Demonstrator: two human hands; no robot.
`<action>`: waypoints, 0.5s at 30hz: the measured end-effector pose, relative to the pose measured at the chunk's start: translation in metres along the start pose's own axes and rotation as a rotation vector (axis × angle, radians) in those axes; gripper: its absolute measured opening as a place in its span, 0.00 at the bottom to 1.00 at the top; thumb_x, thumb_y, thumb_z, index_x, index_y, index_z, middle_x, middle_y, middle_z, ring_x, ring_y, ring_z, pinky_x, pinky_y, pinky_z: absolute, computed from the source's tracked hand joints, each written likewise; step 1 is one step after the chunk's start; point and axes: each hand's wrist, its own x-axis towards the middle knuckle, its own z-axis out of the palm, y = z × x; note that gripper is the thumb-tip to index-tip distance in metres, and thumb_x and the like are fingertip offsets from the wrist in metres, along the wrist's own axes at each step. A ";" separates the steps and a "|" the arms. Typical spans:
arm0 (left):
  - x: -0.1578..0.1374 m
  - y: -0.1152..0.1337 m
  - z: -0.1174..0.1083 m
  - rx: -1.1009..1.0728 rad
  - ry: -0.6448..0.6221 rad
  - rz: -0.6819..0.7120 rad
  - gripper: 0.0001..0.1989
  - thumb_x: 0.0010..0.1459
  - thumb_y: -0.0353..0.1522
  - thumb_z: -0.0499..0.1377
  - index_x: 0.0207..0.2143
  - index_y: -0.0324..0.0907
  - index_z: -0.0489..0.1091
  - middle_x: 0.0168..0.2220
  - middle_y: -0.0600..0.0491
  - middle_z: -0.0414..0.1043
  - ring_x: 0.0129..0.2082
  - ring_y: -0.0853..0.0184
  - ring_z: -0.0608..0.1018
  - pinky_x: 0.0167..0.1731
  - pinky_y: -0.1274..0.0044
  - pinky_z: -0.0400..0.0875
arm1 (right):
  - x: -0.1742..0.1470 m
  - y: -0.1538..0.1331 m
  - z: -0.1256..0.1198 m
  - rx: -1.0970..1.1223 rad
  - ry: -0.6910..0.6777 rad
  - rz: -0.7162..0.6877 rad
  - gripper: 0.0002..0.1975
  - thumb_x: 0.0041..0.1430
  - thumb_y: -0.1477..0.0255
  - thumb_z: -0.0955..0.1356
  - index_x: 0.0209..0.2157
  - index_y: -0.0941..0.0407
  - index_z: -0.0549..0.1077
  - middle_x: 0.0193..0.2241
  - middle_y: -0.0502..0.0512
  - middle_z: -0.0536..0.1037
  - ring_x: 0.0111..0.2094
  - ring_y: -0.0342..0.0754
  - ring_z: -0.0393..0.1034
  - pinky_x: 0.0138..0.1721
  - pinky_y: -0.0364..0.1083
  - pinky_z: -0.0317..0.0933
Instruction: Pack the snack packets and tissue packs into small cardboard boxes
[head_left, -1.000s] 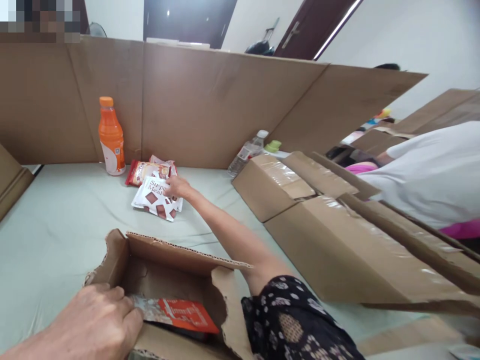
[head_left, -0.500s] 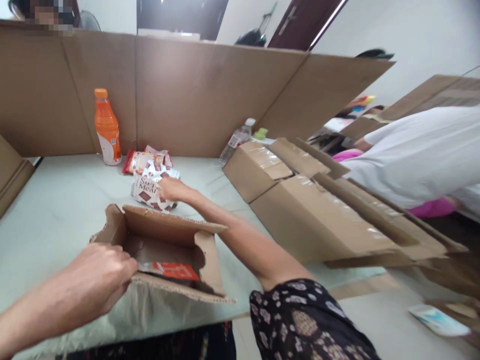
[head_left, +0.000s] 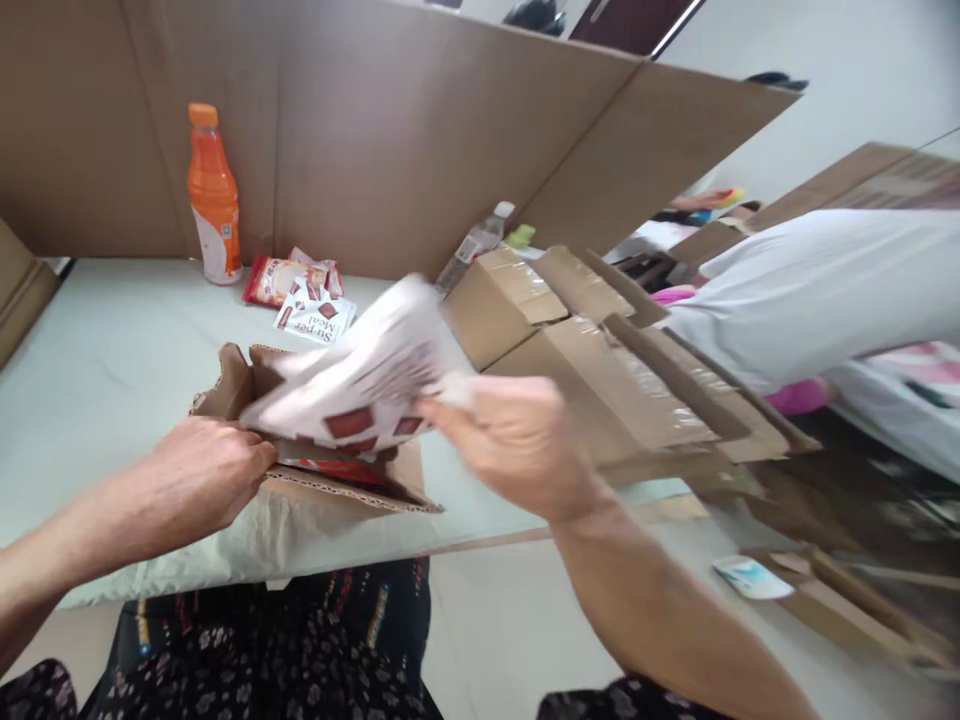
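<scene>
My right hand [head_left: 510, 440] pinches a white snack packet [head_left: 367, 375] with brown diamond shapes, blurred by motion, and holds it tilted over an open cardboard box [head_left: 322, 480]. The fingers of my left hand [head_left: 217, 470] are closed on the box's near left edge. Inside the box lies a flat orange-red packet [head_left: 349, 469], partly covered from view. Behind the box, a second white packet [head_left: 316, 312] marked "Su-per Meal" rests on the table, touching a red snack packet [head_left: 274, 280].
An orange drink bottle [head_left: 214, 200] stands at the back left before a cardboard partition [head_left: 405, 140]. To the right are a clear bottle [head_left: 476, 240] and taped cardboard boxes [head_left: 600, 390]. Beyond them is a person in a white top [head_left: 825, 290].
My right hand has lifted the white packet off the table and brought it back over the box. My left hand stays on the box edge. The camera view has tilted downward.
</scene>
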 end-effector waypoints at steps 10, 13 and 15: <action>-0.001 0.020 -0.003 0.133 -0.075 -0.109 0.14 0.60 0.21 0.52 0.34 0.40 0.77 0.42 0.43 0.82 0.42 0.54 0.83 0.40 0.66 0.78 | 0.042 -0.021 0.074 -0.407 -1.015 0.065 0.11 0.65 0.79 0.68 0.43 0.57 0.83 0.43 0.62 0.86 0.41 0.56 0.81 0.38 0.48 0.69; -0.005 0.017 0.002 0.128 0.058 -0.076 0.14 0.60 0.21 0.54 0.37 0.39 0.79 0.64 0.35 0.71 0.62 0.44 0.76 0.54 0.56 0.77 | 0.036 -0.015 0.073 -0.248 -1.102 0.018 0.11 0.67 0.76 0.69 0.47 0.55 0.82 0.46 0.58 0.86 0.44 0.53 0.81 0.42 0.47 0.71; -0.006 0.013 0.005 0.106 0.063 -0.052 0.14 0.59 0.21 0.54 0.39 0.39 0.79 0.67 0.34 0.67 0.66 0.41 0.72 0.58 0.53 0.74 | 0.033 -0.011 0.058 -0.101 -1.036 -0.017 0.12 0.66 0.75 0.70 0.50 0.54 0.81 0.49 0.57 0.85 0.48 0.52 0.80 0.49 0.48 0.72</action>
